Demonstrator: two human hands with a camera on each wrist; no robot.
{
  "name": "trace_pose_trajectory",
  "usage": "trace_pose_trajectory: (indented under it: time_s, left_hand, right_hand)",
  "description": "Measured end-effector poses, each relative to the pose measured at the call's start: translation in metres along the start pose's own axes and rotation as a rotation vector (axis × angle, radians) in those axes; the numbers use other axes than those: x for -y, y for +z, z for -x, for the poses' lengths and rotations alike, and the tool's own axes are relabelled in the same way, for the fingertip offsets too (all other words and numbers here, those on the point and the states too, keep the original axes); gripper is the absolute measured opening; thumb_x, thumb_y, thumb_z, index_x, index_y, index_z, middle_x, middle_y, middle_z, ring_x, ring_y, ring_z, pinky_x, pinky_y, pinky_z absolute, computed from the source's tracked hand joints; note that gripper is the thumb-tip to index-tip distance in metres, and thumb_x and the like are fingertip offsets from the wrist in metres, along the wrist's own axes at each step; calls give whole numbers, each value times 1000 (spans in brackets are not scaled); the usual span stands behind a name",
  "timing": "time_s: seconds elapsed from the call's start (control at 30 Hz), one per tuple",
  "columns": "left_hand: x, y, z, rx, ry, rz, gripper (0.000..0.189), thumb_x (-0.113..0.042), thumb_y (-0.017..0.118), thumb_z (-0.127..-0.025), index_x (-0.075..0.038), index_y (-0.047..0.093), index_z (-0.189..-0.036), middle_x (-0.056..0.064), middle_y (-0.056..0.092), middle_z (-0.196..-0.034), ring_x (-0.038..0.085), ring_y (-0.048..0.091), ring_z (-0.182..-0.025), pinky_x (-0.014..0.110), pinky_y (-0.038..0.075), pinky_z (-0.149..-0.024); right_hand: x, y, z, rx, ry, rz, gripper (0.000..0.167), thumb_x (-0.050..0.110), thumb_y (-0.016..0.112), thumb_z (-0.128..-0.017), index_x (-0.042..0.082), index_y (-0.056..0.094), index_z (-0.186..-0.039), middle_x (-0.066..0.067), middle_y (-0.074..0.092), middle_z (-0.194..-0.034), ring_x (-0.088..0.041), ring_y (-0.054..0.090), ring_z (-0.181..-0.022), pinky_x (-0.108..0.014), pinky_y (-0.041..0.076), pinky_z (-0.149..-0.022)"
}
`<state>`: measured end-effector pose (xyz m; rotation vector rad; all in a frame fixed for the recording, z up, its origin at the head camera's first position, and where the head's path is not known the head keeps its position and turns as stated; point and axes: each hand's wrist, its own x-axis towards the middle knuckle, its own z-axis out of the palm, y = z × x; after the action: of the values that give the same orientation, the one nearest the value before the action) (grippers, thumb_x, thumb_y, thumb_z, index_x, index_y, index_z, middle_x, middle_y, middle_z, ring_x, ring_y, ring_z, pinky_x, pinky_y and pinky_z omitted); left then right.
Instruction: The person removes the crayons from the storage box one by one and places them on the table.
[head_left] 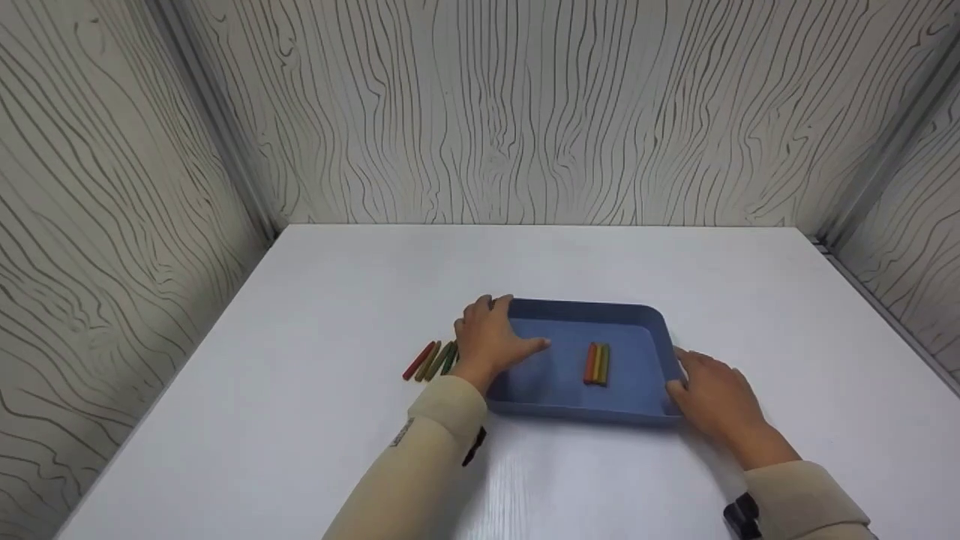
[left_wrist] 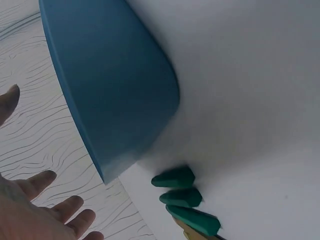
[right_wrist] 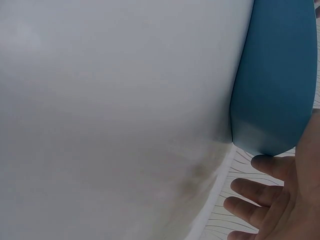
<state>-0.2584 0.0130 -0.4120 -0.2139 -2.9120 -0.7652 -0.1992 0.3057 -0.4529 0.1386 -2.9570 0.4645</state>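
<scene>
A shallow blue tray (head_left: 555, 360) sits on the table between both hands. Inside it, a small group of crayon-like sticks (head_left: 597, 364), reddish to yellow-green, lies side by side. My left hand (head_left: 487, 341) spreads over the tray's left side, its thumb reaching above the inside; the left wrist view shows its fingers apart from the blue wall (left_wrist: 110, 85). At the tray's right side is my right hand (head_left: 716, 397), fingers extended. In the right wrist view, one of its fingertips (right_wrist: 262, 162) touches the tray's outer wall (right_wrist: 272, 80).
Several more crayon-like sticks (head_left: 429, 361), red, brownish and green, lie on the white table (head_left: 300, 322) left of the tray, partly hidden by the left hand. Green ends (left_wrist: 175, 177) show near the tray's wall. Wood-patterned panels (head_left: 495, 112) enclose the table's back and sides.
</scene>
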Motion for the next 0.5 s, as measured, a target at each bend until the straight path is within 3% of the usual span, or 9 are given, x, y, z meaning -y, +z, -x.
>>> trace_pose_trajectory:
  time_s: [0.23,0.5]
  left_hand:
    - [-20,13,1,50,-3,5,86,-57,74,-73,-14,46,-142,15,40,-144,33,34,-132,49,27,-105]
    - [-35,32,7,60,8,15,83,-53,78,-71,-16,49,-140,12,42,-142,31,37,-130,48,28,-105]
  right_hand:
    - [1,-1,1,3,7,2,50,16,51,-90,-12,46,-132,-34,50,-126,-52,43,-117,-63,30,-95]
    - [1,0,0,8,15,-6,51,16,50,-90,-12,46,-132,-34,49,-128,-51,42,-119,-63,29,-97]
